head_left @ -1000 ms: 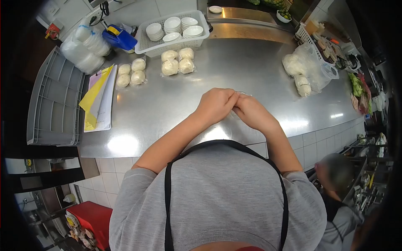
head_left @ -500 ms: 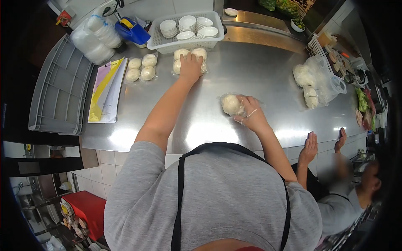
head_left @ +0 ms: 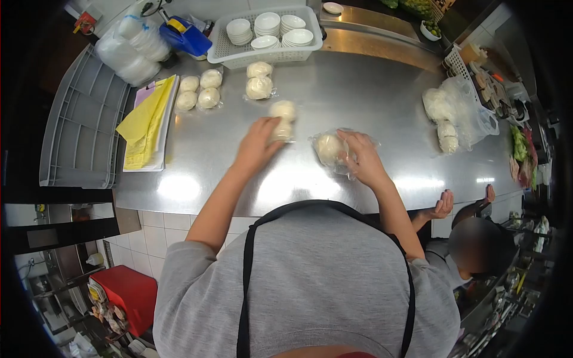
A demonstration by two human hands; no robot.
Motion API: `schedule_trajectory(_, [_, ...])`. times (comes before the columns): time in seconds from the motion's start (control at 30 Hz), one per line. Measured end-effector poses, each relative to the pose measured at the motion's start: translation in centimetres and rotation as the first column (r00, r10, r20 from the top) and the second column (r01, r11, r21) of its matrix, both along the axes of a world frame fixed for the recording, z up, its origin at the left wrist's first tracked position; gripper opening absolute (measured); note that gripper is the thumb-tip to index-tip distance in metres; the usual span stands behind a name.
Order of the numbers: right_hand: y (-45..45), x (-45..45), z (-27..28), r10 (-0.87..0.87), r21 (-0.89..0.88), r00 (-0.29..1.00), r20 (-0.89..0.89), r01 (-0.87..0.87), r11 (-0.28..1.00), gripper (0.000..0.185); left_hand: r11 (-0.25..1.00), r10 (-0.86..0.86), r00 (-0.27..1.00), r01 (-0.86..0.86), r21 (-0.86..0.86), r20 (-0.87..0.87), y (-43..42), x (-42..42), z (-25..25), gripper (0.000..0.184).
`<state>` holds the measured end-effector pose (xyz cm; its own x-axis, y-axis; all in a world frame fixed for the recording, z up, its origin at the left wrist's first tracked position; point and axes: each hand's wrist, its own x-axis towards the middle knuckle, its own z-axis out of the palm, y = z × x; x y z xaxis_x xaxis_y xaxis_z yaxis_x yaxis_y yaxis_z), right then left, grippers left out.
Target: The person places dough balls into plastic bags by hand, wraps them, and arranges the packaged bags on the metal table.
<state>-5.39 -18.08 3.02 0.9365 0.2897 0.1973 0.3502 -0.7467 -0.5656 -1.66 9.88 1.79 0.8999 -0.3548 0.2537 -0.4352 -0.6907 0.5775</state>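
My left hand [head_left: 255, 144] grips the near end of a clear-wrapped pack of two round white dough balls [head_left: 283, 110], slightly blurred, over the middle of the steel table. To its right, my right hand [head_left: 365, 156] has its fingers closed on the loose clear plastic around a dough ball in a bag [head_left: 327, 148]. Part of that bag is hidden by the fingers. Beyond my left hand lies another two-ball pack [head_left: 259, 88], close to the white basket. Further left sit two more wrapped packs, a left one [head_left: 187, 93] and a right one [head_left: 209, 96].
A white basket [head_left: 262, 58] with stacked small bowls stands at the back. Papers [head_left: 146, 128] and a grey crate [head_left: 77, 125] are at the left. Plastic bags [head_left: 449, 110] lie at the right. A co-worker's hand [head_left: 443, 204] is by the table's right front edge.
My left hand has drawn one two-ball pack toward me and to the right, away from the pack beside it. My right hand stays by the bagged ball. The co-worker has shifted posture.
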Motion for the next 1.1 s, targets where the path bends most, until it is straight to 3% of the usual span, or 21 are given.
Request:
schedule_trajectory(0.2, [-0.4, 0.8, -0.3, 0.082, 0.149, 0.991, -0.108, -0.065, 0.987, 0.046, 0.956, 0.232, 0.971, -0.240, 0.166, 0.066, 9.6, -3.2, -0.4, 0.053])
schedule_trajectory(0.27, [-0.1, 0.7, -0.1, 0.101, -0.030, 0.995, -0.019, -0.102, 0.994, 0.050, 0.924, 0.292, 0.955, -0.297, 0.240, 0.058, 11.6, -4.0, -0.7, 0.056])
schedule_trajectory(0.37, [0.3, 0.4, -0.6, 0.055, -0.047, 0.998, -0.017, -0.055, 0.997, 0.055, 0.841, 0.354, 0.926, -0.375, 0.390, 0.128, 10.6, -4.4, 0.3, 0.066])
schedule_trajectory(0.43, [0.4, 0.8, -1.2, 0.060, -0.021, 0.998, -0.026, -0.060, 0.998, 0.056, 0.931, 0.246, 0.960, -0.273, 0.244, 0.136, 8.0, -3.5, 1.2, 0.071])
schedule_trajectory(0.53, [0.1, 0.7, -1.7, 0.103, 0.066, 0.994, -0.045, -0.100, 0.993, 0.059, 0.966, 0.139, 0.988, -0.151, 0.208, 0.074, 2.5, -2.8, 1.6, 0.074])
schedule_trajectory(0.6, [-0.3, 0.5, -2.0, 0.137, 0.126, 0.989, -0.050, -0.130, 0.983, 0.060, 0.998, -0.060, 0.994, 0.062, 0.025, -0.088, 0.0, -2.3, 0.7, 0.073])
schedule_trajectory(0.63, [-0.4, 0.3, -2.2, 0.142, 0.157, 0.988, -0.064, -0.130, 0.979, 0.060, 0.997, -0.065, 0.994, 0.067, 0.024, -0.085, -0.2, -1.8, 0.6, 0.073])
schedule_trajectory(0.7, [-0.5, -0.1, -2.4, 0.139, 0.188, 0.987, -0.078, -0.123, 0.975, 0.059, 0.962, 0.150, 0.980, -0.176, 0.208, 0.134, -0.8, -0.5, 0.4, 0.071])
schedule_trajectory(0.73, [-0.5, -0.3, -2.5, 0.079, 0.194, 0.994, -0.071, -0.065, 0.979, 0.059, 0.945, 0.259, 0.950, -0.286, 0.160, 0.173, 0.5, 0.6, -0.1, 0.071])
schedule_trajectory(0.87, [-0.4, -0.4, -2.0, -0.073, 0.150, 0.993, -0.093, 0.086, 0.985, 0.060, 0.730, 0.578, 0.804, -0.586, 0.353, 0.139, 7.5, 2.0, -0.4, 0.068])
schedule_trajectory(0.9, [-0.4, -0.3, -2.1, -0.077, 0.156, 0.992, -0.096, 0.092, 0.984, 0.060, 0.731, 0.573, 0.807, -0.581, 0.359, 0.140, 9.0, 1.7, -0.5, 0.068])
schedule_trajectory(0.97, [-0.9, -0.2, -2.3, -0.084, 0.165, 0.987, -0.139, 0.107, 0.980, 0.065, 0.794, 0.577, 0.780, -0.466, 0.389, -0.242, 10.8, 0.9, -0.9, 0.067])
schedule_trajectory(1.1, [-1.3, 0.0, -2.2, -0.030, 0.263, 0.973, -0.230, 0.092, 0.960, 0.061, 0.702, 0.577, 0.806, -0.408, 0.584, -0.130, 10.0, -0.2, 0.4, 0.068])
